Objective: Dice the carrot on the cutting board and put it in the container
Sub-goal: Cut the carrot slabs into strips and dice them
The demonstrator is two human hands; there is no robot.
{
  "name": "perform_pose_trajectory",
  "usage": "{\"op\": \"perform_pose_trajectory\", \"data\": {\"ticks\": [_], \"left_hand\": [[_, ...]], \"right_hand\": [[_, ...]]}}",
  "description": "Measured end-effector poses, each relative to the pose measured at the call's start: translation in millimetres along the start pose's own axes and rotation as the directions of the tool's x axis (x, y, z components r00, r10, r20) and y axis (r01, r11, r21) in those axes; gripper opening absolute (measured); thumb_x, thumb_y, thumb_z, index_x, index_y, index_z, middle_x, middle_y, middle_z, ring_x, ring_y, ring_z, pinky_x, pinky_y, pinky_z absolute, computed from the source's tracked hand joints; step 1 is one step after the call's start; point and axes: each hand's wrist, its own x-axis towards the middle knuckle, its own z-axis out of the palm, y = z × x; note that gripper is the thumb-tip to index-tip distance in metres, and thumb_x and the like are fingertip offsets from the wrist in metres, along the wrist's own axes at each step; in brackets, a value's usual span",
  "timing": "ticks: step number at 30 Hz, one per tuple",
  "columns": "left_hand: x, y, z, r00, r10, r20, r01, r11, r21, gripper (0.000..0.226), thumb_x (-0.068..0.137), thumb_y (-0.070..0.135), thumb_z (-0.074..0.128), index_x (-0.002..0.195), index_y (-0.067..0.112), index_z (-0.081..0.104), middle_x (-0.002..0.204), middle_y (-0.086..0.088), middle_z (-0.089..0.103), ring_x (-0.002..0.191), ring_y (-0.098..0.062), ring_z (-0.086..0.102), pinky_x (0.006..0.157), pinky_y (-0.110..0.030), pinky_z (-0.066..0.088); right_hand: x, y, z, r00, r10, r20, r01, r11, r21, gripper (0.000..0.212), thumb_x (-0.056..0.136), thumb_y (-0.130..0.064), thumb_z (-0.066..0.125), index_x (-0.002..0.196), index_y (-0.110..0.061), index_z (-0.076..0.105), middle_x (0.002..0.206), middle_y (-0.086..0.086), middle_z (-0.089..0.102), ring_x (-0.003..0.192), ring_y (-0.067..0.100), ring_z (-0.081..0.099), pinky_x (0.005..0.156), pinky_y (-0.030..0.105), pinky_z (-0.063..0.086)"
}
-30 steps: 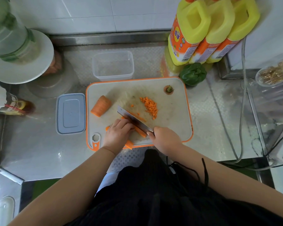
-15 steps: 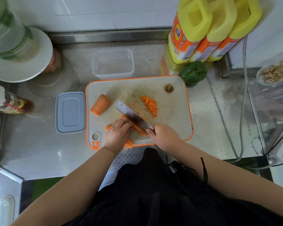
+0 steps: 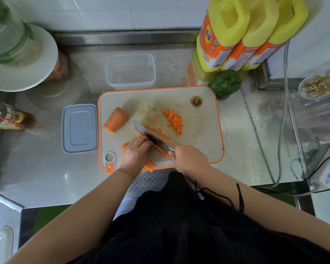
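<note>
My left hand (image 3: 135, 153) curls its fingers down at 9 o'clock. My right hand (image 3: 189, 159) is a closed fist at 3 o'clock.

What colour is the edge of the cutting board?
Orange, around the whitish cutting board; the head view shows it clearly.
</note>
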Motion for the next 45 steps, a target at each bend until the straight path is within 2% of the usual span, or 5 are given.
{"op": "perform_pose_trajectory", "data": {"ticks": [10, 18, 34, 41, 45], "left_hand": [[-1, -1, 1, 1.000, -0.016, 0.018, 0.016, 1.000, -0.014, 0.019, 0.091, 0.016, 0.057, 0.087, 0.007, 0.073, 0.094, -0.006, 0.068, 0.088, -0.022, 0.061, 0.068, -0.035, 0.056], [-3, -3, 4, 1.000, -0.010, -0.015, 0.010, 1.000, -0.028, 0.017, 0.091, 0.013, 0.059, 0.087, 0.007, 0.074, 0.094, -0.007, 0.069, 0.089, -0.020, 0.059, 0.072, -0.032, 0.052], [-5, -4, 4, 1.000, -0.005, 0.002, 0.005, 0.999, -0.034, 0.012, 0.087, 0.006, 0.062, 0.089, 0.005, 0.073, 0.098, -0.008, 0.069, 0.091, -0.023, 0.062, 0.077, -0.033, 0.051], [-5, -4, 3, 1.000, -0.001, 0.013, 0.001, 0.999, -0.033, 0.011, 0.085, 0.004, 0.065, 0.090, 0.006, 0.073, 0.099, -0.008, 0.068, 0.090, -0.025, 0.063, 0.076, -0.036, 0.054], [-6, -4, 2, 1.000, 0.007, 0.013, -0.006, 1.000, -0.030, 0.013, 0.081, -0.001, 0.069, 0.092, 0.005, 0.073, 0.100, -0.009, 0.068, 0.093, -0.024, 0.061, 0.078, -0.036, 0.054]], "right_hand": [[-1, -2, -2, 1.000, 0.017, 0.017, -0.017, 0.999, -0.036, 0.036, 0.103, -0.036, 0.031, 0.103, -0.008, 0.054, 0.075, 0.001, 0.045, 0.076, 0.024, 0.051, 0.064, 0.033, 0.039], [2, -3, -8, 0.998, 0.017, 0.059, -0.015, 0.999, -0.033, 0.030, 0.103, -0.033, 0.034, 0.092, -0.011, 0.051, 0.070, 0.001, 0.045, 0.073, 0.024, 0.051, 0.063, 0.033, 0.038], [7, -2, 18, 1.000, 0.015, 0.017, -0.014, 0.998, -0.054, 0.042, 0.104, -0.037, 0.030, 0.109, -0.003, 0.053, 0.102, 0.014, 0.064, 0.095, 0.031, 0.062, 0.075, 0.037, 0.047], [14, -3, 13, 1.000, -0.001, 0.021, 0.001, 1.000, -0.006, 0.037, 0.103, -0.035, 0.032, 0.103, -0.006, 0.055, 0.084, 0.006, 0.054, 0.085, 0.028, 0.059, 0.066, 0.033, 0.042], [14, -3, 18, 0.999, -0.039, -0.029, 0.038, 0.999, -0.032, 0.038, 0.103, -0.036, 0.033, 0.105, -0.006, 0.056, 0.091, 0.009, 0.060, 0.089, 0.029, 0.062, 0.068, 0.034, 0.043]]}}
